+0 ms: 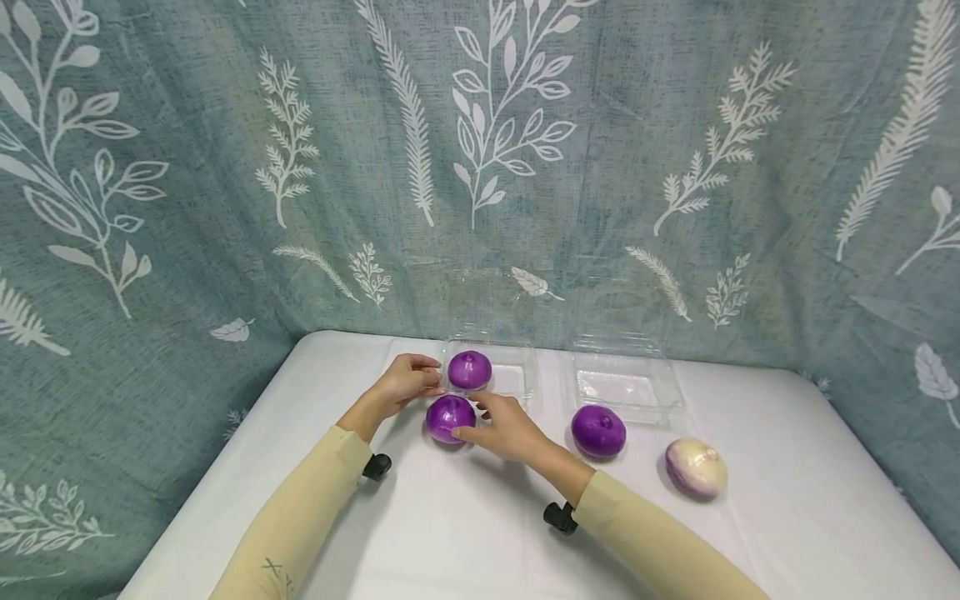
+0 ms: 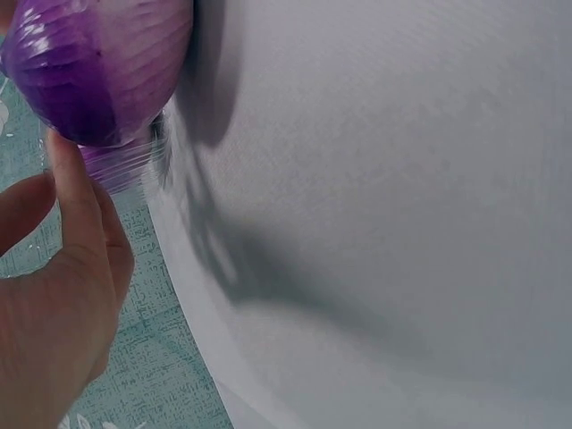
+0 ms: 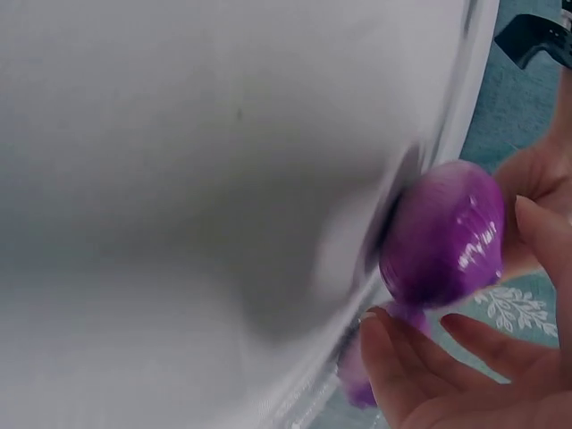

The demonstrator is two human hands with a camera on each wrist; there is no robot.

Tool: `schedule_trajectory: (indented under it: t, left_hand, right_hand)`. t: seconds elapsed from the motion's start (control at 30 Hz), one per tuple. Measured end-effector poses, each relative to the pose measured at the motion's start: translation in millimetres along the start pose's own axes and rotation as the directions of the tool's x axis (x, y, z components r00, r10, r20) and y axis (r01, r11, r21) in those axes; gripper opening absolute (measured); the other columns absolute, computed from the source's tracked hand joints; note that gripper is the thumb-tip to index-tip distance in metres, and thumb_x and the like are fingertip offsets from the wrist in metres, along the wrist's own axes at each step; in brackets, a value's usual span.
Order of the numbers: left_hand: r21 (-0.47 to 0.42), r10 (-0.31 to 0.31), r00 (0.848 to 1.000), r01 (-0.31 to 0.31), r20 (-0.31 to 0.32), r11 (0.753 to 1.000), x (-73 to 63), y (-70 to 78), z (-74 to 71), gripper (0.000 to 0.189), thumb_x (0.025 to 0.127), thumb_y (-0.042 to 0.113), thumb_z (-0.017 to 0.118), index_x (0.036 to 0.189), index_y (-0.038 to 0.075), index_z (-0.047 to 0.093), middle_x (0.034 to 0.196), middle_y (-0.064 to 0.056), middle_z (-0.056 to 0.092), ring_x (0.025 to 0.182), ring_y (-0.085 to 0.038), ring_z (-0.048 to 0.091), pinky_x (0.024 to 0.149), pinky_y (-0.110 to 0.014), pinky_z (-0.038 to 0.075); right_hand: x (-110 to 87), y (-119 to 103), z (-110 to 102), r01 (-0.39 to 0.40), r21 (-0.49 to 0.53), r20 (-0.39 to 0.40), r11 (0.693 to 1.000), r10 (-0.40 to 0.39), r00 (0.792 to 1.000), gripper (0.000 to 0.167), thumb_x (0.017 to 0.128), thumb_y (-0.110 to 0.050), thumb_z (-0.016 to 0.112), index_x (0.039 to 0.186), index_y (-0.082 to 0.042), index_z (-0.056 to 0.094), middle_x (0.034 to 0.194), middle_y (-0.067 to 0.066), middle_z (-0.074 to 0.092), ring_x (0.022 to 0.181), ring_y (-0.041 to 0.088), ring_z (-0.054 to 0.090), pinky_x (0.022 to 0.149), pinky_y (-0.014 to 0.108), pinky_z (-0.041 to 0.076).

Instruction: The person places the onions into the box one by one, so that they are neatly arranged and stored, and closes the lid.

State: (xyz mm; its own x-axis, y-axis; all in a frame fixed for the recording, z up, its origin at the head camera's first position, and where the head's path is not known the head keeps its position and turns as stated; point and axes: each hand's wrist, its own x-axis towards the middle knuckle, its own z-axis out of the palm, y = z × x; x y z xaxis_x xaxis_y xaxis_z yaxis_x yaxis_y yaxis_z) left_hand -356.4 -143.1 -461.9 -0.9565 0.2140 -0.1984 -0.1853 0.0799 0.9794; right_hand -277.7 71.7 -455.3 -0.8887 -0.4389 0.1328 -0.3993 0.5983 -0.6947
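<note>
A leaf-patterned curtain (image 1: 600, 167) is hung behind the white-covered bench (image 1: 465, 542), where clear containers (image 1: 622, 387) are set. The left hand (image 1: 405, 384) and right hand (image 1: 508, 427), fingers relaxed and apart, are placed around a purple onion (image 1: 444, 417) before the left container; contact cannot be judged. Another onion (image 1: 469, 369) is seated inside that container.

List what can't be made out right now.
Left wrist: part of the onion between the hands, cut off by the top edge.
Right wrist: much of the boxed onion, behind the right hand; part of the left hand, past the right edge.
Head: upper edges of the clear containers, too faint against the curtain.
</note>
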Motion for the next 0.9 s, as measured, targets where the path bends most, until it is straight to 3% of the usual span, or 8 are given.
schedule_trajectory:
  t: [0.2, 0.43, 0.63, 0.9]
  left_hand:
    - [-0.008, 0.006, 1.000, -0.006, -0.002, 1.000, 0.0, 0.9, 1.1, 0.041, 0.100, -0.006, 0.056, 0.139, -0.017, 0.048, 0.125, -0.032, 0.054, 0.103, -0.033, 0.066, 0.097, -0.035, 0.060]
    - [0.013, 0.012, 1.000, -0.012, -0.003, 1.000, -2.1, 0.7, 0.0, 0.040, 0.101, -0.005, 0.056, 0.139, -0.016, 0.049, 0.113, -0.022, 0.058, 0.093, -0.025, 0.068, 0.099, -0.039, 0.060]
    - [0.020, 0.013, 1.000, -0.012, -0.002, 1.000, -0.9, -0.8, 0.2, 0.040, 0.101, -0.004, 0.057, 0.138, -0.015, 0.050, 0.109, -0.018, 0.058, 0.092, -0.024, 0.068, 0.098, -0.039, 0.060]
    - [0.010, 0.004, 1.000, -0.004, -0.007, 1.000, -1.2, 0.2, 1.1, 0.040, 0.101, -0.004, 0.057, 0.139, -0.015, 0.049, 0.116, -0.022, 0.057, 0.097, -0.028, 0.068, 0.098, -0.039, 0.060]
  right_hand:
    - [6.7, 0, 11, -0.048, -0.016, -0.058, 0.999, 0.047, 0.997, 0.056, 0.086, -0.035, 0.082, 0.126, 0.000, 0.065, 0.115, 0.017, 0.072, 0.105, 0.036, 0.067, 0.089, 0.048, 0.061]
    - [9.7, -5, 20, -0.094, -0.039, -0.105, 0.995, 0.089, 0.990, 0.042, 0.086, -0.033, 0.083, 0.111, -0.002, 0.070, 0.101, 0.012, 0.075, 0.091, 0.026, 0.070, 0.078, 0.037, 0.062]
    - [10.1, -7, 24, -0.084, -0.005, -0.125, 0.996, 0.083, 0.989, 0.045, 0.084, -0.033, 0.085, 0.112, -0.001, 0.069, 0.102, 0.014, 0.075, 0.092, 0.028, 0.071, 0.081, 0.038, 0.063]
    - [11.6, -6, 24, -0.074, 0.054, -0.107, 0.996, 0.080, 0.991, 0.047, 0.083, -0.029, 0.087, 0.113, 0.003, 0.070, 0.106, 0.018, 0.075, 0.094, 0.029, 0.073, 0.081, 0.038, 0.064]
